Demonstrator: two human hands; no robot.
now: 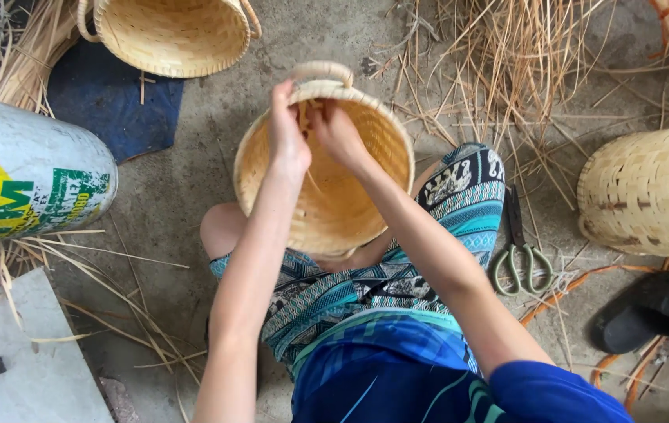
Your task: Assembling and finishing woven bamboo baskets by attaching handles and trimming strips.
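A round woven bamboo basket (366, 168) rests on my lap, its mouth turned up toward me. A looped handle (320, 70) stands on its far rim. My left hand (287, 135) pinches the rim just below that handle. My right hand (336, 131) is right beside it, fingers closed on a thin strip at the same spot on the rim. Both forearms reach down over the basket's opening and hide part of its inside.
Another open basket (170, 35) lies at the top left on a dark blue mat (111, 102). A third basket (648, 192) lies on its side at right. Scissors (521, 254), a black sandal (648, 309), a white drum (25, 176) and loose straw (507, 55) surround me.
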